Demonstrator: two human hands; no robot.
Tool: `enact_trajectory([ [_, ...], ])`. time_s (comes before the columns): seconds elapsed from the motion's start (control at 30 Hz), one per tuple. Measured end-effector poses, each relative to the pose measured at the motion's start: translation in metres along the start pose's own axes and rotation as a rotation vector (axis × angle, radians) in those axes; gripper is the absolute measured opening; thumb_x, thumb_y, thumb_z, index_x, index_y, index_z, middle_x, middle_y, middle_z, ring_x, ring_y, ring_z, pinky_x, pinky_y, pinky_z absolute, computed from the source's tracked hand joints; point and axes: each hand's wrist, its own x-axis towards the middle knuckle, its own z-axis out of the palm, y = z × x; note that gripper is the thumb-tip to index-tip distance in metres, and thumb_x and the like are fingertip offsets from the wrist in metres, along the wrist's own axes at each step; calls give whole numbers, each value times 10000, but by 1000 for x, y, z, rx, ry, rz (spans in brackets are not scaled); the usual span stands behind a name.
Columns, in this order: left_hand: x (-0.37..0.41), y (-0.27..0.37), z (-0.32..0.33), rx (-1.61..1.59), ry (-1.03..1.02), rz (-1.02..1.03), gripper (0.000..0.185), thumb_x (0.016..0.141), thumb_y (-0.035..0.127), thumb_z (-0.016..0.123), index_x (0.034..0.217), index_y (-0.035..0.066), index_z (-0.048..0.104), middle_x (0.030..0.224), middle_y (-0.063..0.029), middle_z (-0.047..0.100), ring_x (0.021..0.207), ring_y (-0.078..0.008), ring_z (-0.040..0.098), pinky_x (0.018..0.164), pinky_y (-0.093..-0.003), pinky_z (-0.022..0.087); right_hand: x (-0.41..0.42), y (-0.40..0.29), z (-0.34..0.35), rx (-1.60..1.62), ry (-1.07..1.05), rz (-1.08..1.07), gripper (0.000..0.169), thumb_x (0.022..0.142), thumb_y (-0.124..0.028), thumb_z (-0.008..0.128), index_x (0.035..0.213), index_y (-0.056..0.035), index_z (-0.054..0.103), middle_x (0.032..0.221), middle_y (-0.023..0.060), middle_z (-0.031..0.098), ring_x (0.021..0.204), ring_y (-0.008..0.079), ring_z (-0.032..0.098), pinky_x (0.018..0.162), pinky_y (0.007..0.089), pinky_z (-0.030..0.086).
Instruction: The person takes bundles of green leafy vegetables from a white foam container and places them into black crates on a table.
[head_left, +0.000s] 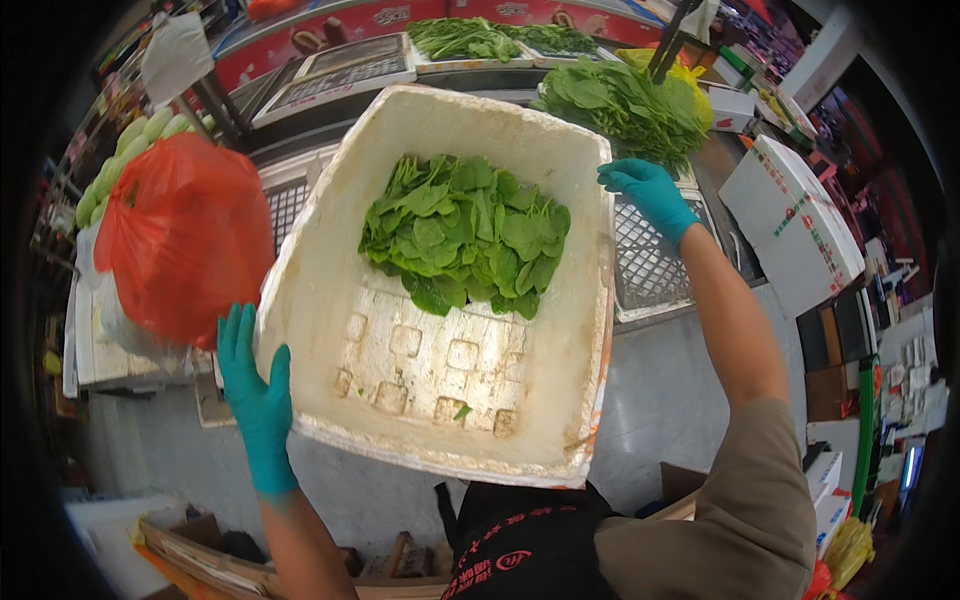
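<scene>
Before my body is a white polystyrene foam box (442, 360), its dirty inner floor marked with square dimples. Bunches of leafy greens (465, 229) lie together at its far end. My left hand (259, 401), in a teal glove, is at the box's left wall, fingers stretched out and thumb apart from them. Beside its fingertips hangs a full red plastic bag (187, 240). My right hand (649, 195), gloved alike, has its bent fingers at the upper right rim; how far they reach around it is partly hidden.
Beyond the box, more leafy greens (622, 109) are heaped near a yellow bag (690, 86). A black grid tray (652, 255) lies right of the box. Farther right is a taped white foam box (795, 221). Pale green gourds (124, 161) are behind the red bag. Cardboard boxes (202, 559) stand low at left.
</scene>
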Motion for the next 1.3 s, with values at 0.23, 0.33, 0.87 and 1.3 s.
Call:
enact_trajectory([
  [0.23,-14,56,1,-195,154,-101,487,912,91,634,1383,67,513,1453,-110,469,1407,-281,337,1154,-404,259,39,-14,11,-309,-171,-191,263,952,-170,591,1169,-48,675,1115,104,694,1015,207,653,893,353,505],
  [0.33,-26,91,10,-180,80,-212,467,903,95,650,1357,71,543,1423,-130,492,1376,-285,388,1128,-396,303,87,-21,37,-344,-272,-287,293,932,-207,589,1175,-66,673,1130,132,686,1006,249,657,875,371,507],
  [0.87,-22,123,67,411,18,-517,349,807,98,723,1152,70,682,1049,-163,665,1032,-337,612,864,-414,493,280,11,255,-1308,-1142,-571,256,807,-151,599,1019,-48,699,1056,172,665,871,356,627,751,503,502],
  [1.3,-16,120,71,515,21,-483,325,803,68,718,1126,75,681,1035,-145,660,984,-335,611,841,-411,491,294,-2,305,-1858,-1583,-466,644,652,-365,808,1231,-125,662,1401,154,524,1214,352,546,974,500,458],
])
